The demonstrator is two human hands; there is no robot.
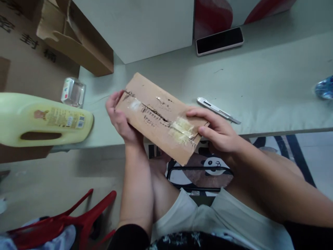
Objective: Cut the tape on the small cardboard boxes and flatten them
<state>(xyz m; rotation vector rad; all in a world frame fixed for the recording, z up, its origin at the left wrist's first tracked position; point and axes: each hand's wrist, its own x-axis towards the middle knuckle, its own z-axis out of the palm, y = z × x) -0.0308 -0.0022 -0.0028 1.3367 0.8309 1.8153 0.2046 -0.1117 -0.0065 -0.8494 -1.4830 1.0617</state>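
Note:
Between my two hands is a flat brown cardboard box, tilted over the table's front edge. A seam with torn tape and dark scuffs runs along its upper face, and a yellowish tape patch shows near the right end. My left hand is closed round the box's left end. At the right end, my right hand grips with thumb and finger on the upper face; its other fingers are hidden underneath. A utility knife with a white handle lies on the table just beyond my right hand, its tip pointing right.
A yellow-green jug lies at the left near a clear container. Behind stand an open carton and a white box. A phone rests on the pale table; a blue clear object sits far right.

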